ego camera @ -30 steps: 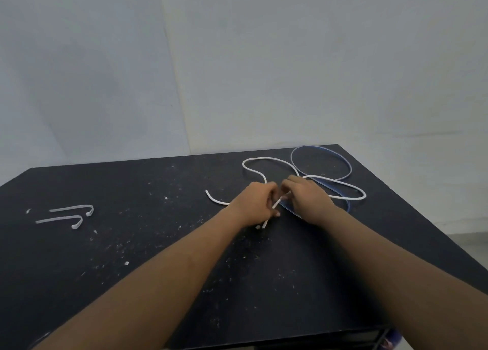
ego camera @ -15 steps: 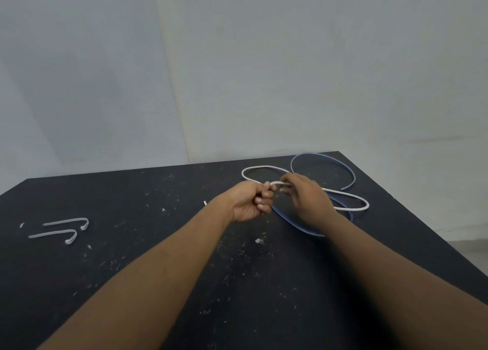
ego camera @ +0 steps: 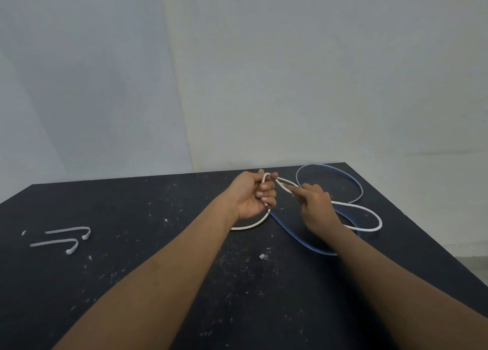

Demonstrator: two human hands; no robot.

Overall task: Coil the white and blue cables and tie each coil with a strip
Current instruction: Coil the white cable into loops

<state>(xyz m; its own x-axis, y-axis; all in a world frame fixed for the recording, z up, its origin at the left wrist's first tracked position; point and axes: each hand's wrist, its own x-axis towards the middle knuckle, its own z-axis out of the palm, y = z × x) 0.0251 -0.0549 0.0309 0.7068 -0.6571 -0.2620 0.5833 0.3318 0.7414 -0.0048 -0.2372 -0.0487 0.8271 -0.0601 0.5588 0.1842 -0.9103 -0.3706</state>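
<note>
My left hand [ego camera: 252,194] is raised slightly above the black table [ego camera: 158,270] and grips a small loop of the white cable [ego camera: 369,212] in its curled fingers. One white strand hangs from it and curves along the table below my wrist. My right hand [ego camera: 315,204] pinches the same cable just to the right of the left hand, and the rest trails off in a loop to the right. The blue cable [ego camera: 353,183] lies loose on the table under and behind my right hand. Two white strips [ego camera: 60,237] lie at the far left of the table.
The table top is speckled with small white crumbs, one larger piece [ego camera: 262,256] near the middle. A pale wall stands behind the table's far edge. The table's right edge runs diagonally close to the cables.
My left hand has lifted and turned palm up with a loop of white cable gathered in it. My right hand has slid to the right along the cable. The white cable's left part has been drawn in.
</note>
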